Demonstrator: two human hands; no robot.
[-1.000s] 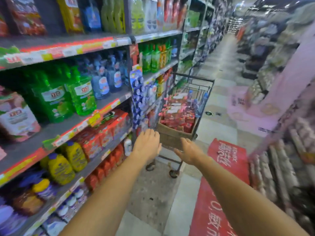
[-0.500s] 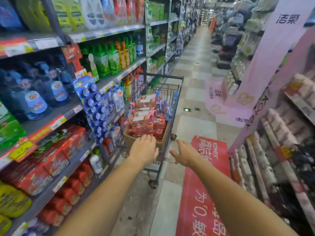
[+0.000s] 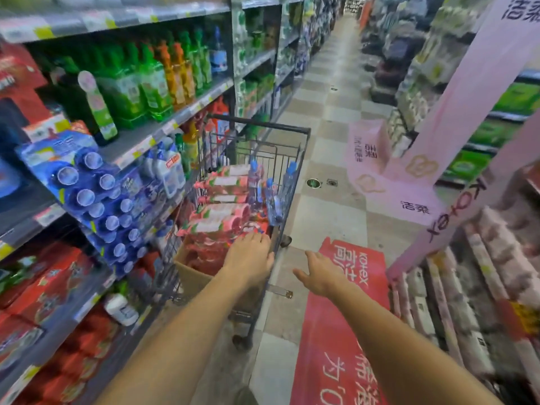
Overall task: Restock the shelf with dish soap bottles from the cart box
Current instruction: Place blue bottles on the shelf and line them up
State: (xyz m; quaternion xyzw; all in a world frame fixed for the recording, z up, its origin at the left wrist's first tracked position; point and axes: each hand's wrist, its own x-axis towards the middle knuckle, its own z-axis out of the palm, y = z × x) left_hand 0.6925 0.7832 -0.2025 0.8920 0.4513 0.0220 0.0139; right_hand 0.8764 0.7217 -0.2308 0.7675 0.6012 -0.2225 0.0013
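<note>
Bottles (image 3: 217,213) of dish soap are lying on their sides in the cardboard box (image 3: 191,277) that is sitting inside the cart (image 3: 289,159), which is standing just beside the shelf (image 3: 163,128) on your left side. They are showing pink and red through clear plastic, stacked in rows with their caps mostly pointing left.

Your left hand (image 3: 251,260) is reaching over the near end of the box, fingers lying loose and slightly curved on top of the nearest bottles; it is touching them but not gripping one yet. Your right hand (image 3: 320,273) is hovering beside the cart, fingers spread and holding nothing.

Judging by their look, the bottles are filled with liquid, so you are probably dealing with real weight in each one. The plastic walls are likely giving a little under a squeeze, and the smooth surface may be slippery. You are best off wrapping your fingers round the middle of the body, or the narrower neck below the cap, not the cap itself. Three blue-capped bottles (image 3: 271,197) are standing at the far right corner of the box.
</note>
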